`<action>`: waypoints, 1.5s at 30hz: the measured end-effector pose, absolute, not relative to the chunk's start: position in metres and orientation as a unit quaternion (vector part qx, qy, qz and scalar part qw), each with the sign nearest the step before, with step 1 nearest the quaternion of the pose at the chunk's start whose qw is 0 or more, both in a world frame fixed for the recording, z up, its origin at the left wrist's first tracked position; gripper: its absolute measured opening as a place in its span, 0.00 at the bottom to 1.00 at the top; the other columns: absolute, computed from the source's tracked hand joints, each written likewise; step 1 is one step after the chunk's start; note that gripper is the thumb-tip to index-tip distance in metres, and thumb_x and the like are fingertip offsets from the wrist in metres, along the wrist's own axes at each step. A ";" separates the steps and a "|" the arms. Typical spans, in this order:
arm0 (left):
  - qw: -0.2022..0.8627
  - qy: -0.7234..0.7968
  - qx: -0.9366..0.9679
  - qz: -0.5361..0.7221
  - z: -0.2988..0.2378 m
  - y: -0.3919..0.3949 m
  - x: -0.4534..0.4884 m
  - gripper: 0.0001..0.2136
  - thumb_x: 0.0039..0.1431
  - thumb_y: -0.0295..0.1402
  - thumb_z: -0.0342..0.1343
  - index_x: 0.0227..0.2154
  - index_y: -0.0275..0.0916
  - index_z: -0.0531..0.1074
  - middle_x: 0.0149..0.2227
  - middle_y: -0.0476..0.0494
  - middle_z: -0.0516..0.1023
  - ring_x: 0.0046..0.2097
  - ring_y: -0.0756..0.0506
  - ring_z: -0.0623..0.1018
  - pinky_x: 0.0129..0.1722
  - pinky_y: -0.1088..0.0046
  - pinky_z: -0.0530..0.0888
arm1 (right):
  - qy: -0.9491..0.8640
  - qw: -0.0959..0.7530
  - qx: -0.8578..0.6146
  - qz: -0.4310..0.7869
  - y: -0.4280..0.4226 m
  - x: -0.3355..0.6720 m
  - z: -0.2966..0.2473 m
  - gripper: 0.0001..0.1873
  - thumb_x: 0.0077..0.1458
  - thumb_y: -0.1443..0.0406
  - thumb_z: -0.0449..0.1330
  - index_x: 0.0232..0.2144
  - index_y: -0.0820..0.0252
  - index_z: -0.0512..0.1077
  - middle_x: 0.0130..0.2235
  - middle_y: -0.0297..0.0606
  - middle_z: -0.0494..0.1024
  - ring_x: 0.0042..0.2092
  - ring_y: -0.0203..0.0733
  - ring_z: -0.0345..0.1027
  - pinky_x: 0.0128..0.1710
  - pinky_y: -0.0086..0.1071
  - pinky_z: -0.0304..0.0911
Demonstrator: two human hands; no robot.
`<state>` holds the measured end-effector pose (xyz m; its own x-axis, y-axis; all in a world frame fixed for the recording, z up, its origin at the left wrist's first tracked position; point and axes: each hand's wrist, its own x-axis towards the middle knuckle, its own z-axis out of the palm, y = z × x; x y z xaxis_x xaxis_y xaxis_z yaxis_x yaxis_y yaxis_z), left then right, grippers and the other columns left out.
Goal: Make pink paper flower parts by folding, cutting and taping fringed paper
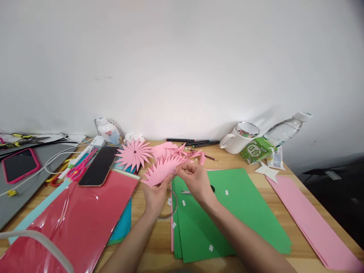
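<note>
Both my hands hold a pink paper piece cut into pointed spikes, above the wooden table. My left hand grips its lower edge from beneath with closed fingers. My right hand pinches the piece's right end. Behind it lies a finished pink spiky paper flower, with more pink cut pieces next to it. A stack of green paper sheets lies under my right forearm, with small white scraps on it.
A red plastic-wrapped paper pack, a black phone, pink scissors, a laptop with a pink-cased phone at left. A white mug, water bottle, green packet and pink sheets at right. Pens by the wall.
</note>
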<state>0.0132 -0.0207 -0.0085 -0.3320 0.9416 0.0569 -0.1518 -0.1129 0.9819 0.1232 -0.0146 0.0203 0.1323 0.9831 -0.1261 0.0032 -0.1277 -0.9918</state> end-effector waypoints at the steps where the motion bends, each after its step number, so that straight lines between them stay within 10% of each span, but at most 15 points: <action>1: 0.425 0.509 0.391 0.638 -0.008 -0.021 0.013 0.18 0.38 0.34 0.70 0.34 0.33 0.77 0.40 0.37 0.83 0.44 0.39 0.81 0.49 0.61 0.76 | -0.432 0.502 -0.569 0.487 -0.016 0.122 0.021 0.10 0.40 0.59 0.59 0.19 0.62 0.71 0.15 0.24 0.54 0.21 0.30 0.43 0.21 0.27 0.40; 28: 0.441 0.502 0.402 0.626 -0.009 -0.018 0.009 0.17 0.35 0.33 0.71 0.31 0.33 0.78 0.37 0.37 0.83 0.38 0.39 0.82 0.45 0.60 0.78 | -0.488 0.487 -0.577 0.439 -0.022 0.121 0.021 0.10 0.44 0.58 0.59 0.20 0.60 0.70 0.15 0.22 0.49 0.20 0.30 0.39 0.21 0.28 0.35; 37: 0.426 0.504 0.400 0.636 -0.007 -0.018 0.008 0.13 0.38 0.32 0.69 0.30 0.34 0.77 0.35 0.38 0.83 0.37 0.40 0.82 0.44 0.63 0.78 | -0.450 0.529 -0.516 0.501 -0.025 0.119 0.017 0.14 0.46 0.55 0.60 0.24 0.61 0.72 0.26 0.33 0.71 0.25 0.33 0.58 0.25 0.27 0.54; 45: 0.428 0.505 0.415 0.625 -0.007 -0.019 0.006 0.12 0.40 0.32 0.67 0.30 0.33 0.78 0.35 0.39 0.83 0.37 0.40 0.82 0.43 0.63 0.79 | -0.457 0.517 -0.554 0.466 -0.026 0.117 0.012 0.16 0.47 0.54 0.60 0.26 0.62 0.72 0.20 0.26 0.57 0.22 0.31 0.45 0.22 0.27 0.45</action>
